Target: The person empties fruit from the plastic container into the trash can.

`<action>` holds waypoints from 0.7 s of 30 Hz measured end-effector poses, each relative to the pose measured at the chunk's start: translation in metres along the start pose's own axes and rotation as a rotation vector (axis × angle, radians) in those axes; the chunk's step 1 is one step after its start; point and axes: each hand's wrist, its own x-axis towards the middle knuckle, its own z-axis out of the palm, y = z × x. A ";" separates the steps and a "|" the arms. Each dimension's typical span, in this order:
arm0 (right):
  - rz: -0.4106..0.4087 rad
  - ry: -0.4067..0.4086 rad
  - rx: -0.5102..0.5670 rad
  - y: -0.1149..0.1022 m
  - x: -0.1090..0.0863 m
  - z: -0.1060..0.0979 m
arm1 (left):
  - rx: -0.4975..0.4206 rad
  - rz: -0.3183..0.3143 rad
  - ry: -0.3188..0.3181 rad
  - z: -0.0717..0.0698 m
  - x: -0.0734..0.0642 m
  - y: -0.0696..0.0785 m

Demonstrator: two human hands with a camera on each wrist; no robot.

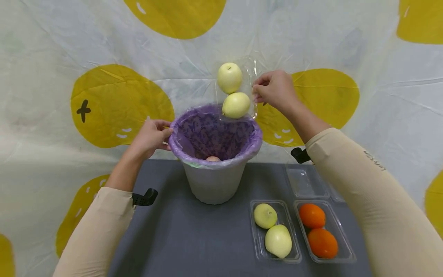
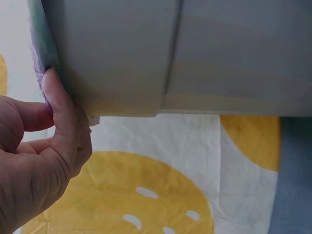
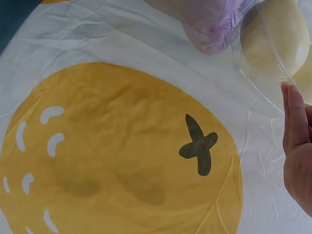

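Head view faces forward-down; closer wrist views share the purple liner point(image 1: 212, 132).

At three o'clock in the head view, small dark lettering point(image 1: 374, 160) is printed on the beige, close-fitting fabric sleeve point(image 1: 349, 173) of the right arm. It is slanted along a line from ten toward four o'clock and can be read, with some doubt, as "Let's slim". A dark painted-looking cross sign point(image 1: 83, 110) is borne near nine o'clock by a rounded yellow shape point(image 1: 124, 104) on the white, creased backdrop point(image 1: 38, 104). In the right wrist view, a similar cross is shown at four o'clock, again on yellow.
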 end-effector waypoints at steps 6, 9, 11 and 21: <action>-0.045 0.027 -0.017 -0.001 0.004 0.005 | 0.006 0.008 0.009 -0.003 -0.002 0.000; -0.065 0.036 -0.048 0.000 0.004 0.006 | 0.011 0.011 0.009 -0.004 -0.003 0.001; -0.075 0.035 -0.073 0.000 0.003 0.006 | 0.012 0.011 0.006 -0.004 -0.003 0.001; -0.128 0.059 -0.110 0.002 0.001 0.012 | 0.012 0.012 0.009 -0.002 -0.003 -0.001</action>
